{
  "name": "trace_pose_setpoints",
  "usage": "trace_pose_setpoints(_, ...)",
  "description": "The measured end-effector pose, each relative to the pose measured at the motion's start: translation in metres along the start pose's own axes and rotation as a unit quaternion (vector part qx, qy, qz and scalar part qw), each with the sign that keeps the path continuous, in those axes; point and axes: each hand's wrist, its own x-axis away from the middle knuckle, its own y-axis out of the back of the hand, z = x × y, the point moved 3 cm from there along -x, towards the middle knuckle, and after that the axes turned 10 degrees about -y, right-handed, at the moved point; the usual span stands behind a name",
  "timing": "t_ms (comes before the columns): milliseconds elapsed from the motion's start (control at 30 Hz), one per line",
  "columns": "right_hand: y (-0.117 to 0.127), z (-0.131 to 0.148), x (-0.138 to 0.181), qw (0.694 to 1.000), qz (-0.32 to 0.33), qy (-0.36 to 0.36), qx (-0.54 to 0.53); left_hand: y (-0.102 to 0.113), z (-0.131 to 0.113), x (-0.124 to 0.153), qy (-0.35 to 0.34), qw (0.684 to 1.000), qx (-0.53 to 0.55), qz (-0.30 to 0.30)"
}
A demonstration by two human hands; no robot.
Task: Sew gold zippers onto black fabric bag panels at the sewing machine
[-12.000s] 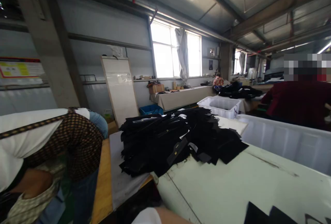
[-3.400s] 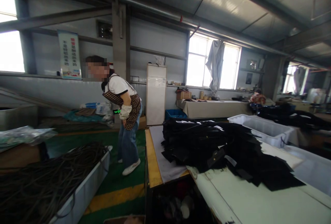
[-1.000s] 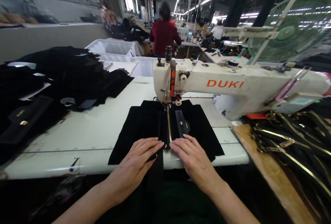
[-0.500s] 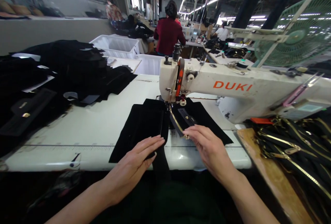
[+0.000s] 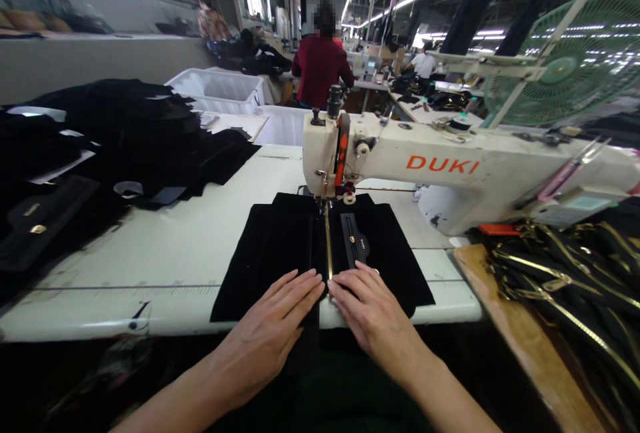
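Observation:
Black fabric panels [image 5: 280,240] lie flat under the needle area of a white sewing machine [image 5: 385,153]. A zipper with gold teeth [image 5: 329,240] runs straight from the presser foot toward me, between the left and right parts of the fabric. On the left part, close to the zipper, my left hand [image 5: 273,313] lies flat with its fingers stretched out. My right hand [image 5: 370,310] rests on the right part, fingers extended and fingertips at the zipper's near end. Just beyond those fingers sits a black tab with a gold clasp [image 5: 353,240].
Stacked black fabric pieces [image 5: 125,133] cover the table's left side. More gold-toothed zippers [image 5: 555,280] are heaped on a wooden board [image 5: 480,273] at the right. White plastic bins [image 5: 215,86] stand behind the machine; a person in dark red [image 5: 320,70] is farther back.
My right hand has moved left and laid the zipper, earlier lifted at its near end, straight along the fabric. The right fabric part has shifted nearer to me. My left hand stays flat.

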Motion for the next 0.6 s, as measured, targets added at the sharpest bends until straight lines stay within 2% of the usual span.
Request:
trace_pose_setpoints(200,-0.0052,0.0020,-0.0016,0.996,-0.035,-0.053,-0.062,-0.0023,0.0003,0.0002,-0.003,1.000,0.016,-0.019)
trace_pose_setpoints(400,-0.0071,-0.0006,0.0029,0.985,-0.050,-0.105,-0.128,-0.0021,0.0006,-0.0009,-0.024,0.999,0.021,0.006)
trace_pose_setpoints(600,-0.0102,-0.0008,-0.0008,0.981,-0.094,-0.095,-0.138,-0.0021,0.0036,0.0011,-0.010,0.999,0.036,0.011)
